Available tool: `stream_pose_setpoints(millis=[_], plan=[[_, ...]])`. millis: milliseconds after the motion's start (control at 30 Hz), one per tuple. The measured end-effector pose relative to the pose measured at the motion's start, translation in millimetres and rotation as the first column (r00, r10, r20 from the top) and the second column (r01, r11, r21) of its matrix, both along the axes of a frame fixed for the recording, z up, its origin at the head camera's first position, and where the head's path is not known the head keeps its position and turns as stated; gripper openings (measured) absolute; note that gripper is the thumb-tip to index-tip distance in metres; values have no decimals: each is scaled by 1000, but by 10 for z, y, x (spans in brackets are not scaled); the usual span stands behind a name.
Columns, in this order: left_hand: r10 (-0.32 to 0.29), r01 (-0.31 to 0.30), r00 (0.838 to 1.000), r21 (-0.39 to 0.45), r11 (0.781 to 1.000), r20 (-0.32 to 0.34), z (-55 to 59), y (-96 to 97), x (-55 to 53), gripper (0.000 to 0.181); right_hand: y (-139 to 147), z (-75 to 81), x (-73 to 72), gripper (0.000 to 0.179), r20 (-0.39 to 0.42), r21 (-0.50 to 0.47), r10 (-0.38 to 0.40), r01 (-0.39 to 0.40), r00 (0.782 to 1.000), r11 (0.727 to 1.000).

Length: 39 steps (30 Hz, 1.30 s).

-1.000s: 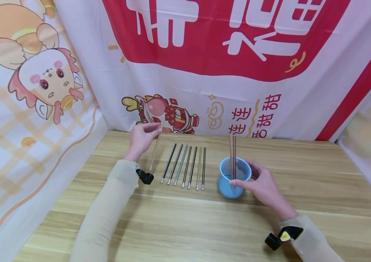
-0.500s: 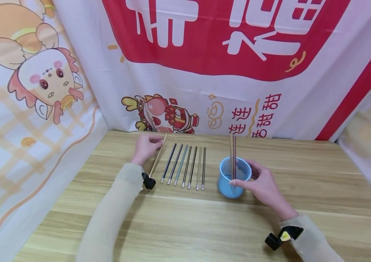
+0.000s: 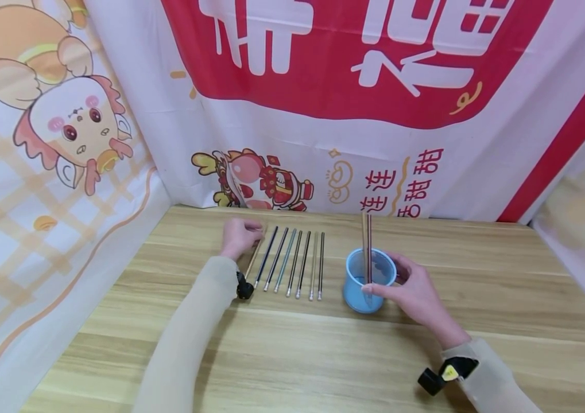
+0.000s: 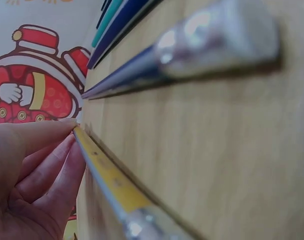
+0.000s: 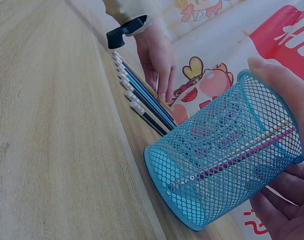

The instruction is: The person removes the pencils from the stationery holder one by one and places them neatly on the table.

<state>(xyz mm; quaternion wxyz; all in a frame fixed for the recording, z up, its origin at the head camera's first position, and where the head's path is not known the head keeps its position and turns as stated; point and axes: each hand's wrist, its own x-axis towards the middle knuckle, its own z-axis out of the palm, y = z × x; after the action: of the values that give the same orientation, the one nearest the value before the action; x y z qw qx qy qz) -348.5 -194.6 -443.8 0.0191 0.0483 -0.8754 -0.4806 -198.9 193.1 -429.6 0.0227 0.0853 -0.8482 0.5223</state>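
Observation:
My left hand pinches the far end of a yellow pencil between thumb and fingers. That pencil lies along the tabletop at the left of a row of several pencils, beside a dark blue pencil. White erasers in metal ferrules face the near side all along the row. My right hand grips a light blue mesh pencil cup from its right, thumb over the rim. Two pencils, one tan and one dark red, stand upright in the cup. The left fingers hide the yellow pencil's tip.
The wooden table ends at the back against a printed cloth with red and white patterns. Another cloth with cartoon figures hangs along the left side. A black wrist camera sits on the right sleeve.
My left hand has come down and to the right with the yellow pencil, from raised near the back cloth to beside the row. The right hand and cup stay in place.

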Motion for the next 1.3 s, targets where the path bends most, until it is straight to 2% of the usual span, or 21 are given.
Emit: stream_pose_setpoints(millis=[133, 367, 867, 1100, 1200, 1300], plan=[[-15, 15, 1000, -10, 1000, 6, 17, 35, 25, 30, -8, 5, -4, 75, -2, -15, 6, -6, 1000, 1000], [-26, 25, 1000, -84, 996, -7, 5, 34, 26, 28, -8, -4, -11, 76, -6, -18, 4, -4, 1000, 1000], [-20, 20, 1000, -93, 995, 0, -13, 16, 11, 28, -10, -4, -2, 75, -4, -21, 5, -5, 1000, 1000], [-1, 2, 1000, -48, 999, 18, 20, 9, 23, 29, -11, -1, 2, 75, -1, -14, -1, 1, 1000, 1000], [14, -14, 1000, -12, 1000, 8, 71, 19, 35, 31, -12, 2, 4, 75, 0, -11, -1, 1, 1000, 1000], [10, -9, 1000, 23, 1000, -29, 167, 49, 58, 33, -11, 5, 4, 75, 0, -11, -1, 1, 1000, 1000]])
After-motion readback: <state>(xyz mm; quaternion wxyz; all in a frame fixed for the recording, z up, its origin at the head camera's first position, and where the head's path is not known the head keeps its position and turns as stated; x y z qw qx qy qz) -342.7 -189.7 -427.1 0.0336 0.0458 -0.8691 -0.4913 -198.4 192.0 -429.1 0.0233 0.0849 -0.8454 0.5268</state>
